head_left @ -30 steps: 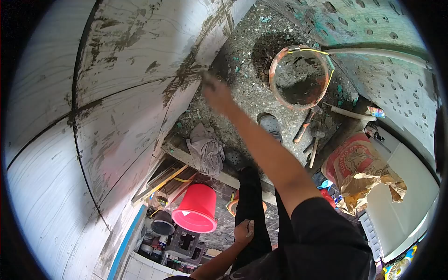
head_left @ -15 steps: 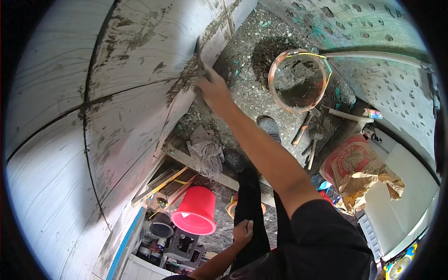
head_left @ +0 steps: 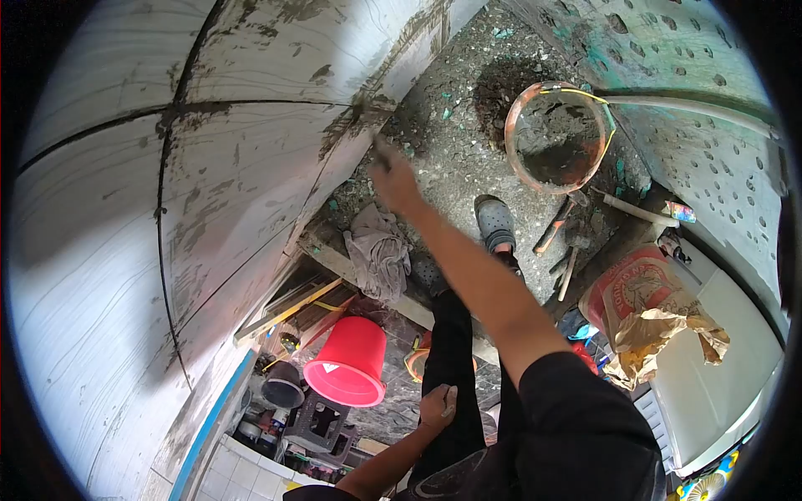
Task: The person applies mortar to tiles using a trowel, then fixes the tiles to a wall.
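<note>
My right hand (head_left: 395,182) is closed around a dark, thin-bladed trowel (head_left: 378,149), partly blurred by motion. It is close to the lower edge of the tiled wall (head_left: 251,159), just off the surface. Dark mortar smears and filled joints mark the pale tiles around there. My left hand (head_left: 439,407) rests on my thigh with its fingers curled, grey residue on it, and nothing visible in it. A round bucket (head_left: 515,159) with wet grey mortar inside stands on the rough floor, to the right of my right hand.
A grey rag (head_left: 376,250) lies on the ledge by my feet. A hammer (head_left: 551,230) and other tools are on the floor at right, near a torn paper sack (head_left: 639,292). An upturned-looking red bucket (head_left: 347,355) sits below the ledge, beside a dark crate (head_left: 317,422).
My right hand with the trowel has moved down and away from the tile joint. The view has shifted slightly, and more of my grey shoe shows. My left hand stays on my thigh.
</note>
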The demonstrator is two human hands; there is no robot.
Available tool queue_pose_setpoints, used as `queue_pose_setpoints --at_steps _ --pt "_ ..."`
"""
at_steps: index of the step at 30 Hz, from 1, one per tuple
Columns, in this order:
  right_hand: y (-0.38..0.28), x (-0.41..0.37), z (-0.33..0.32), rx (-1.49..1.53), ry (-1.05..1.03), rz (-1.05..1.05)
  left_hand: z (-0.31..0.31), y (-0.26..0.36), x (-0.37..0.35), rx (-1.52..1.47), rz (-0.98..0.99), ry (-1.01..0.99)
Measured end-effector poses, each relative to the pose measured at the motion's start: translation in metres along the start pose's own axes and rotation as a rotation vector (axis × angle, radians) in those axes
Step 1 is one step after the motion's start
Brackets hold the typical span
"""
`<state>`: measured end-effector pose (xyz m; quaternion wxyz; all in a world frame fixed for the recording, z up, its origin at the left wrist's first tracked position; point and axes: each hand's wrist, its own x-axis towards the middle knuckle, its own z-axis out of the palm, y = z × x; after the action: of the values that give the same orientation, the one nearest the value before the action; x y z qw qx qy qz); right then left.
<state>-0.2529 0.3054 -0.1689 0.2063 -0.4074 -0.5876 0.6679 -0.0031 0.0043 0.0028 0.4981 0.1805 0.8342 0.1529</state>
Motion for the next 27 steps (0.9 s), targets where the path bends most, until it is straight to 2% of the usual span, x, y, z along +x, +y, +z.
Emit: queue_pose_setpoints --at_steps 2,5,7,9,11,14,20,23,26,27 --pt "0.0 -0.048 0.024 -0.113 -0.187 0.074 0.002 -0.006 -0.002 0.011 0.005 -0.024" --pt "0.011 -0.064 0.029 0.238 -0.181 0.497 0.002 -0.006 -0.004 -0.041 0.02 0.036" --pt "-0.005 -0.036 0.003 0.47 -0.144 0.718 0.0 -0.007 -0.008 -0.028 0.0 0.034" --pt "0.047 0.003 -0.003 0.518 -0.027 0.663 0.001 -0.009 -0.005 -0.035 0.005 0.041" --pt "0.03 0.031 -0.026 0.557 -0.136 0.784 0.001 -0.015 -0.012 -0.055 0.005 0.055" --pt "0.015 0.048 -0.032 0.589 -0.284 0.796 0.001 -0.019 -0.015 -0.065 -0.009 0.034" --pt "-0.065 0.001 -0.031 0.668 -0.365 0.735 -0.001 -0.022 -0.02 -0.096 0.016 0.075" --pt "-0.107 -0.017 -0.031 0.738 -0.33 0.766 -0.003 -0.021 -0.025 -0.064 0.028 0.081" --pt "-0.135 -0.04 -0.042 0.899 -0.498 0.64 -0.007 -0.018 -0.028 -0.097 0.065 0.078" --pt "-0.141 -0.05 -0.042 0.855 -0.438 0.626 -0.009 -0.017 -0.028 -0.116 0.061 0.084"
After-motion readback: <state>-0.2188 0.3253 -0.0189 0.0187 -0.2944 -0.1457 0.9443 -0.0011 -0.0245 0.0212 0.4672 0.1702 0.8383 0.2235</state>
